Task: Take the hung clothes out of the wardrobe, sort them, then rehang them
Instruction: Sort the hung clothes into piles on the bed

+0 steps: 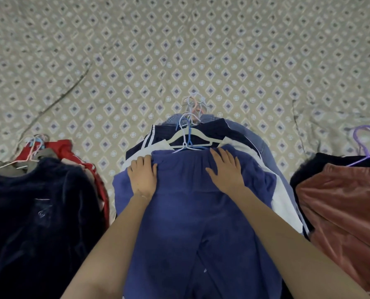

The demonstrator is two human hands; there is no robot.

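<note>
**Blue cloth under both hands**

The left hand curls its fingers over the top edge of the blue trousers. The right hand lies flat on them, fingers spread. Just beyond the fingertips lie the hangers of the middle pile. Left of the hands lies a navy garment, right a pink garment, all on the patterned bedspread.

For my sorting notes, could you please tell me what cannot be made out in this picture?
Head view:
Garments under the blue trousers: covered by them, only edges show.
Left hand: fingertips bent out of sight at the trousers' top edge; grip unclear.
Navy garment and pink garment: cut off by frame edges.
Hanger hooks: bunched and blurred, count unclear.
</note>
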